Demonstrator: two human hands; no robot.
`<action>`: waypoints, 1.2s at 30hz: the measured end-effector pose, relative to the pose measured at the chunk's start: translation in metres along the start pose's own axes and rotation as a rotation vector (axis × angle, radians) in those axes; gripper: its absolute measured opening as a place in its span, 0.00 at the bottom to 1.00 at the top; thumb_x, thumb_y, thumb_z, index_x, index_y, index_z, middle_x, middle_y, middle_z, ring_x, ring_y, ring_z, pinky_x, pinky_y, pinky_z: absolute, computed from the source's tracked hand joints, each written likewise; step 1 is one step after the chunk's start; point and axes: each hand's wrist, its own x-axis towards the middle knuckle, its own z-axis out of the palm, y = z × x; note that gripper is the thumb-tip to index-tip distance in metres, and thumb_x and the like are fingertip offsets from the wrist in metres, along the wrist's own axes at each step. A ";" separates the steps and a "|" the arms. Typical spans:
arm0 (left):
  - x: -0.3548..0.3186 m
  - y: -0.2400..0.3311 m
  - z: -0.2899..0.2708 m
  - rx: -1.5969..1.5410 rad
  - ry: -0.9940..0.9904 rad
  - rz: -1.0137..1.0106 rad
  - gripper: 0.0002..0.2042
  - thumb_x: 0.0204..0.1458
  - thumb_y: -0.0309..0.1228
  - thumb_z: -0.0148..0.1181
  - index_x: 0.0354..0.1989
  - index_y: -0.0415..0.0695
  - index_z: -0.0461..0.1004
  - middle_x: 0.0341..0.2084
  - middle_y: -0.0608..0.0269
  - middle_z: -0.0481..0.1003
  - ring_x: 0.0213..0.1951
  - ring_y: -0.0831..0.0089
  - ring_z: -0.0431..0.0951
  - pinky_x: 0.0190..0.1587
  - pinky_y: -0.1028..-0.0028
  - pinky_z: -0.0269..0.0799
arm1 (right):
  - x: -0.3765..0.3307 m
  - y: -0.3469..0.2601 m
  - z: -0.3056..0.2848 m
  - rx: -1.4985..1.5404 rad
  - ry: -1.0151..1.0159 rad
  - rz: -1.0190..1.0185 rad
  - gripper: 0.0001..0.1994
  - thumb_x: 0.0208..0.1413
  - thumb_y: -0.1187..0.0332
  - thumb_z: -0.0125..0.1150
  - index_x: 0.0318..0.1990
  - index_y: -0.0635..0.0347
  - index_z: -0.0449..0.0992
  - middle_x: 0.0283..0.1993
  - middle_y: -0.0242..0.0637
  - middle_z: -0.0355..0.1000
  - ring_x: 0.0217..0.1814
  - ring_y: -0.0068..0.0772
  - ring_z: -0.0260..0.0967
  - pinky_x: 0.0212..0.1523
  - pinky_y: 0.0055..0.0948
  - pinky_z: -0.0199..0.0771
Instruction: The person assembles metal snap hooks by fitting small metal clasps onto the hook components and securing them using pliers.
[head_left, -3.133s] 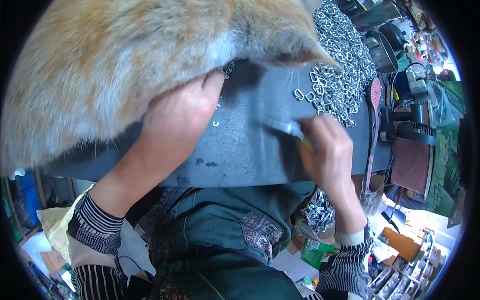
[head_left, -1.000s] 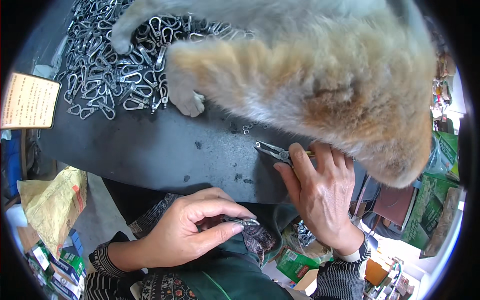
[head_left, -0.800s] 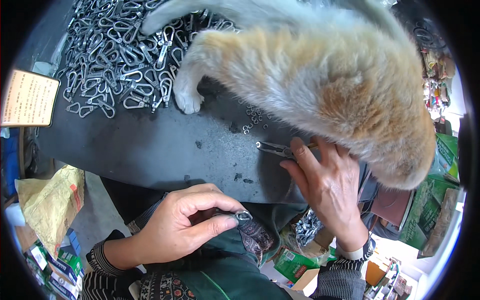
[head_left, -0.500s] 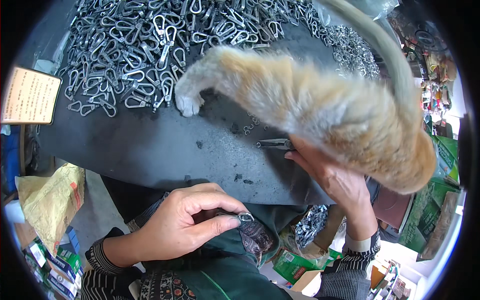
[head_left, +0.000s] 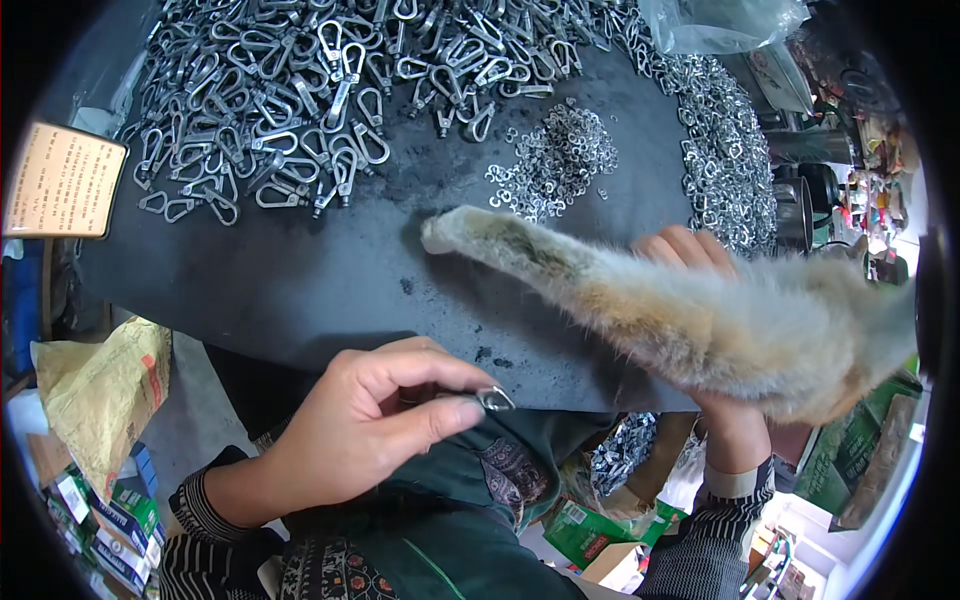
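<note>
Between the thumb and forefinger of my left hand (head_left: pixel 390 415) is a metal snap hook (head_left: pixel 495 400), its rounded loop poking out past my fingertips at the table's near edge. A ginger and white cat (head_left: pixel 720 330) stretches across the right side of the table, one leg reaching left. My right hand (head_left: pixel 685 248) is mostly hidden behind the cat; only bent fingers show above its fur, and the wrist below it. Whether it holds anything cannot be seen. Small open metal rings (head_left: pixel 555 160) lie heaped just beyond the cat's leg.
Many snap hooks (head_left: pixel 270 110) cover the far left of the dark table (head_left: pixel 270 290). More metal links (head_left: pixel 725 160) run along its right edge, below a clear plastic bag (head_left: pixel 720 25). A lit screen (head_left: pixel 65 180) stands left; a yellow sack (head_left: pixel 105 400) sits below it.
The cat has shifted right and nearer, uncovering the ring heap. My right hand has moved farther up and right behind it, and the pliers it held are out of sight. My left hand keeps its hold.
</note>
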 end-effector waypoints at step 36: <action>0.000 -0.012 0.015 -0.004 -0.004 0.083 0.08 0.60 0.22 0.58 0.46 0.35 0.78 0.35 0.70 0.75 0.29 0.87 0.70 0.32 0.84 0.65 | -0.039 -0.042 0.000 0.231 0.359 -0.192 0.17 0.44 0.55 0.71 0.33 0.58 0.76 0.29 0.34 0.66 0.28 0.35 0.67 0.28 0.34 0.65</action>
